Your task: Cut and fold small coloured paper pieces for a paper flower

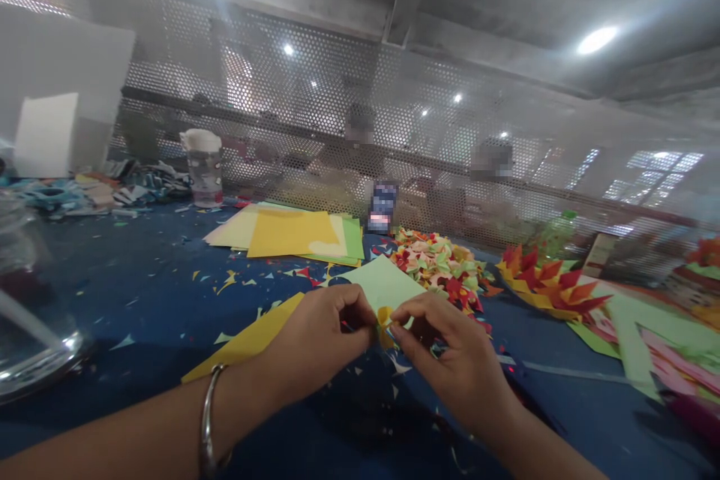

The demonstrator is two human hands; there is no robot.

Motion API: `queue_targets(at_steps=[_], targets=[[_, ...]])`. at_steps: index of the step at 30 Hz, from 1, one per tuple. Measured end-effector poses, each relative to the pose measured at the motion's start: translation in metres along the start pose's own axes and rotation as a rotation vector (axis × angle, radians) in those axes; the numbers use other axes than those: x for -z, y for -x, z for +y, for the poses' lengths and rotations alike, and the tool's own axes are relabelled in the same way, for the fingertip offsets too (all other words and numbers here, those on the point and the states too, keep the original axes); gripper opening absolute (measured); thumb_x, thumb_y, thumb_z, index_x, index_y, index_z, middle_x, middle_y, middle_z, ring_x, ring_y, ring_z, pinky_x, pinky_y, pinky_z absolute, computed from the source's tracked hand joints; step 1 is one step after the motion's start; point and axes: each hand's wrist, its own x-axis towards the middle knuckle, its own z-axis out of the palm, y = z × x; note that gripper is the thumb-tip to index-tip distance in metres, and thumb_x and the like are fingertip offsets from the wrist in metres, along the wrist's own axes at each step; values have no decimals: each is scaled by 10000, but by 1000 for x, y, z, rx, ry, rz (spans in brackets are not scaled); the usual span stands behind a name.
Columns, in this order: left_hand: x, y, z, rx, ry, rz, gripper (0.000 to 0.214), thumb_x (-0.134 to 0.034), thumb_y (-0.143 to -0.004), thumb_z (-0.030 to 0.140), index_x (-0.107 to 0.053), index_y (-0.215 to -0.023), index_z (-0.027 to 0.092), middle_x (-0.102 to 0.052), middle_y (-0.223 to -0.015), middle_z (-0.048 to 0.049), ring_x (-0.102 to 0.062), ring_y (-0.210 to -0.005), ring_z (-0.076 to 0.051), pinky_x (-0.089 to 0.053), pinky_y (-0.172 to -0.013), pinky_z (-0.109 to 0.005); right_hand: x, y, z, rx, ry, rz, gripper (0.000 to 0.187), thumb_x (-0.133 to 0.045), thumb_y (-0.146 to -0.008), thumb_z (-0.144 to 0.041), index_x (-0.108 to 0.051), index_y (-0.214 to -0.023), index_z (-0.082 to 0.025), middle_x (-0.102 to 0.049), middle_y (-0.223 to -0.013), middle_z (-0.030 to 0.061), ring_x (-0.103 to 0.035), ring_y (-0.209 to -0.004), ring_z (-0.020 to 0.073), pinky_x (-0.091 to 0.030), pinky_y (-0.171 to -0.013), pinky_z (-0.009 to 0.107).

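My left hand and my right hand meet over the blue table. Both pinch a small folded yellow paper piece between thumb and fingertips. A metal bangle circles my left wrist. Just behind the hands lies a pale green sheet, and a yellow sheet lies under my left hand.
A stack of yellow and green sheets lies further back. A heap of small folded paper pieces and a red-orange spiked paper model sit to the right. A glass jar stands at left, a cup behind. Scraps litter the table. People sit beyond a perforated screen.
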Motion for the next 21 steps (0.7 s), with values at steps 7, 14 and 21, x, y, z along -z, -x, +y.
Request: queue_targets(at_steps=[7,14,21], targets=[[0,1,5,-28,-66,46,63,-534,-678,164,-588,-693,192,-613,-666,21,-558,-615,-116,-403,-549,-233,0,-1,-1,-25,8,-29,36,-561,-842,-196,-593,-827,-191,-572,-763,-7,-522,-595,101,-424,-559,236],[1,1,6,-70,-175,97,82,-517,-681,155,-582,-705,198,-610,-689,17,-545,-630,-120,-402,-570,-244,0,0,-3,-68,18,-33,52,-553,-844,-202,-583,-803,-190,-558,-736,-12,-500,-572,100,-404,-534,232],[0,2,7,-93,-231,100,65,-517,-692,161,-571,-685,197,-596,-682,16,-535,-623,-119,-382,-563,-251,-1,1,-3,-81,-3,-43,46,-552,-844,-198,-580,-808,-194,-554,-728,-16,-501,-568,102,-402,-526,231]])
